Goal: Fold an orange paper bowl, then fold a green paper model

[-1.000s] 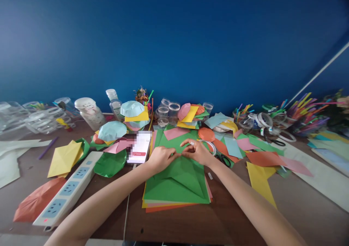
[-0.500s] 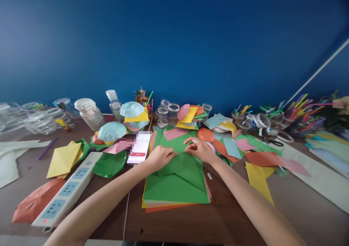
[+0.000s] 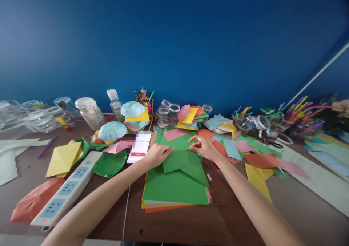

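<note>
Folded green paper flap [image 3: 185, 165] lies just nearside of both hands, long axis approx L-R, on colored paper stack [image 3: 174, 191]. L hand [image 3: 158, 155] open, flat at flap's far-left edge, nearer; R hand [image 3: 204, 148] open, fingers lightly curled, no clear grip.

On the table [image 3: 191, 224], a folded paper sheet [image 3: 185, 164] lies on top of a stack of paper sheets [image 3: 174, 189]. A smartphone [image 3: 139, 148] lies just left of the stack's far end, with a power strip [image 3: 67, 188] farther left and nearer. Plastic cups [image 3: 173, 110] stand beyond the stack, and scissors [image 3: 272, 142] lie far right among loose paper pieces [image 3: 261, 160].
</note>
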`<action>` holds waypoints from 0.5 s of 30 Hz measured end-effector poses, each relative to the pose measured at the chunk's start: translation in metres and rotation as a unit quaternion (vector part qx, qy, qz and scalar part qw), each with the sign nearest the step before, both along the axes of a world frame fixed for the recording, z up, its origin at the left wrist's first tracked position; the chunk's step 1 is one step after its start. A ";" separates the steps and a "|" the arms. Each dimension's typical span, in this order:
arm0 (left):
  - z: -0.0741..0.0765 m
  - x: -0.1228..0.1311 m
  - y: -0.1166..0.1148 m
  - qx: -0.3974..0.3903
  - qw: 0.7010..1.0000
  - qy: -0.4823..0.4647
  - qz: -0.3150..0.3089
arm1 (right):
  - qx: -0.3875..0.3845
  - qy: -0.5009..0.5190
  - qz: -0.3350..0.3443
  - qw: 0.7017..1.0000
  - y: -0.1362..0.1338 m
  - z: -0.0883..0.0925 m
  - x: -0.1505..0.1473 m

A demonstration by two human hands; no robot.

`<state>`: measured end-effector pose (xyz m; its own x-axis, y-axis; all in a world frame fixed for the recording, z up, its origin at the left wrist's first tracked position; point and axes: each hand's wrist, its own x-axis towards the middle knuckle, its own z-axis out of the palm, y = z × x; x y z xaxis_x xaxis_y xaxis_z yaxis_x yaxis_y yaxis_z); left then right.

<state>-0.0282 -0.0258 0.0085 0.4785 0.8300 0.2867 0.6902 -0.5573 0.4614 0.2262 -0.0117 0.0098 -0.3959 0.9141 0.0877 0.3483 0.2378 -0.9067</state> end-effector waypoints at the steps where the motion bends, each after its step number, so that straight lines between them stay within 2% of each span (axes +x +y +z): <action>1: 0.000 -0.001 0.000 -0.001 1.000 0.000 0.006 | 0.002 0.000 -0.006 1.000 0.001 -0.001 0.003; 7: 0.002 -0.005 0.001 0.022 0.999 0.038 0.027 | -0.006 0.015 -0.021 1.000 0.008 -0.005 0.016; 12: 0.003 -0.003 0.000 0.061 0.988 0.074 0.118 | 0.001 0.005 -0.008 1.000 0.006 -0.004 0.011; 15: 0.003 0.001 -0.003 0.067 0.992 0.062 0.090 | 0.010 0.000 -0.009 1.000 0.003 -0.002 0.006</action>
<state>-0.0271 -0.0288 0.0116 0.3652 0.8633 0.3482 0.8308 -0.4710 0.2964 0.2324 -0.0087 0.0076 -0.3796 0.9190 0.1063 0.3529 0.2501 -0.9016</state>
